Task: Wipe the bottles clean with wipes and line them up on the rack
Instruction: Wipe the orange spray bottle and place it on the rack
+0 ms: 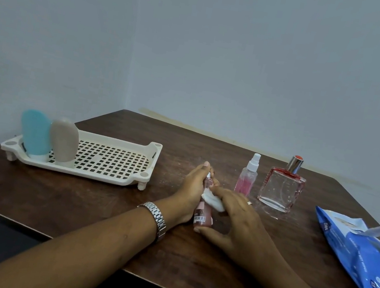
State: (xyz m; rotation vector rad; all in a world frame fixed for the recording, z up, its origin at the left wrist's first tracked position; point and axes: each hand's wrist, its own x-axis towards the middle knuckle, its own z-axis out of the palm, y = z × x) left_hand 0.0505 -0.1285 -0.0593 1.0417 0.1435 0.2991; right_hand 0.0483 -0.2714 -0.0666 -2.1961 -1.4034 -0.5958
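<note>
My left hand [193, 189] grips a small pink bottle [202, 216] upright over the table's middle. My right hand [234, 215] presses a folded white wipe [213, 201] against the bottle's upper part. A cream perforated rack [107, 158] stands at the left, with a blue bottle [35, 134] and a beige bottle [65, 141] side by side at its left end. To the right of my hands stand a small pink spray bottle [247, 177] and a square glass perfume bottle [282, 185] with a silver and red cap.
A blue pack of wipes [363, 256] lies at the right with its flap lifted. The dark wooden table [99, 209] sits in a corner of two pale walls. Its front edge runs diagonally at the lower left.
</note>
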